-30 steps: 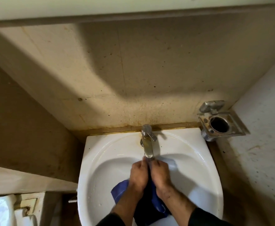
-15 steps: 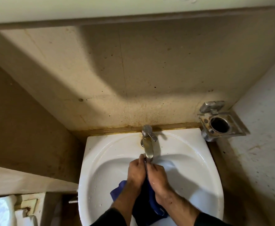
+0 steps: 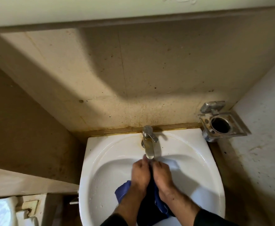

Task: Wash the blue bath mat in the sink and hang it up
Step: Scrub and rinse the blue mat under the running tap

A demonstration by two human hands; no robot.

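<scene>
The blue bath mat (image 3: 123, 192) is bunched in the white sink (image 3: 104, 162), mostly hidden under my wrists and forearms. My left hand (image 3: 140, 174) and my right hand (image 3: 162, 174) sit side by side just below the spout of the metal tap (image 3: 148, 144), both gripping a fold of the mat between them. A dark wet part of the mat hangs between my forearms toward the front rim. I cannot tell whether water runs from the spout.
A metal holder with a round hole (image 3: 220, 123) is fixed to the right wall beside the sink. A stained beige wall (image 3: 133, 79) stands behind. A white toilet cistern (image 3: 1, 211) is at lower left.
Both hands have shifted slightly up toward the tap spout, still holding the mat. The view has tilted a little.
</scene>
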